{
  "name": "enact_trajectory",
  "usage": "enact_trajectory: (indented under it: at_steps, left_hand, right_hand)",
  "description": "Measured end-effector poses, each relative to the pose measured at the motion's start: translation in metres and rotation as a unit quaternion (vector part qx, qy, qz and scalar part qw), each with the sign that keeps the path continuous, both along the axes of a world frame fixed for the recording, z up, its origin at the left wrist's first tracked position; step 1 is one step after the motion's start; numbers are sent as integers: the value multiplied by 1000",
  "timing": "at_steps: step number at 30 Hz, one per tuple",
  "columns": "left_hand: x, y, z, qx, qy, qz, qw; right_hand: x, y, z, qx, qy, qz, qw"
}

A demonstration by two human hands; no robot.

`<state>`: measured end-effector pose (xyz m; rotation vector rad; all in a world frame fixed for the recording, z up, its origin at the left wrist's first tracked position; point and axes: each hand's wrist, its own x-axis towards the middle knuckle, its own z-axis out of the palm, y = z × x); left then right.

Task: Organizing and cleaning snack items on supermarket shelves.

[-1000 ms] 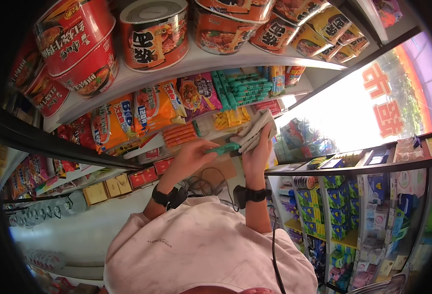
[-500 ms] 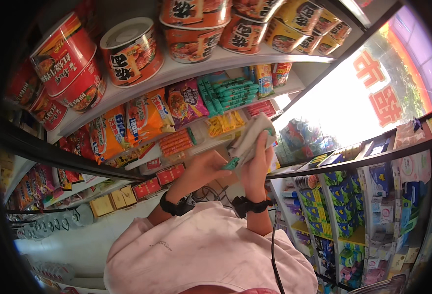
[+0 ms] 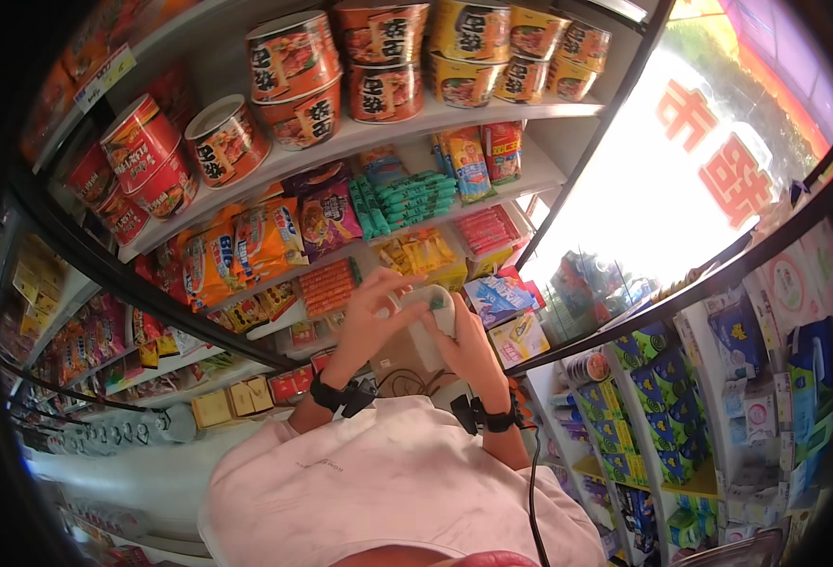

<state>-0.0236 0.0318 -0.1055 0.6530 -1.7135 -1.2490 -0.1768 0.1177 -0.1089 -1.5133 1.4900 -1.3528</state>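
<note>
A pale cloth is bunched in my right hand, whose fingers are wrapped round it. A small green-wrapped packet shows only in part against the cloth, at the tip of my left thumb. My left hand curls in from the left, thumb reaching to the packet and fingers bent above it. Most of the packet is hidden by the cloth and fingers. Both hands meet in front of my chest, before a shelf tray of yellow-wrapped sticks. Each wrist wears a black band.
Stacked instant noodle tubs fill the upper shelf. Below lie orange snack bags, green-wrapped sticks and red-wrapped sticks. A blue-and-pink packet sits right of my hands. Shelves of green boxes stand right. A black cable hangs over my shirt.
My hands have come closer together and moved slightly left. The cloth has been drawn down round the green packet. My view has shifted, showing more of the shelves.
</note>
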Motion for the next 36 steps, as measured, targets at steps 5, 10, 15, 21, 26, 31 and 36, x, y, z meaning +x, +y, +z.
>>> enact_trajectory:
  at_steps: [5,10,15,21,26,31,36]
  left_hand:
    - [-26,24,-3,-45,-62,-20,997]
    - [-50,55,0,26,-80,-25,996]
    - [-62,75,-9,16,-191,-29,981]
    - [-65,85,-4,-72,-132,59,987]
    - [-40,61,6,-42,-40,155,986]
    - [-29,64,6,128,53,90,986]
    - [3,58,-14,212,90,55,972]
  right_hand:
    - [-32,29,-7,-7,-11,31,999]
    - [-57,54,-18,-21,-28,51,998]
    - [-77,70,-39,-1,-17,82,997]
    - [-72,79,-25,3,-101,96,990]
    - [-71,76,-35,30,-41,98,994]
    - [-56,64,-35,28,-29,60,997]
    - [-25,48,-40,4,2,88,996]
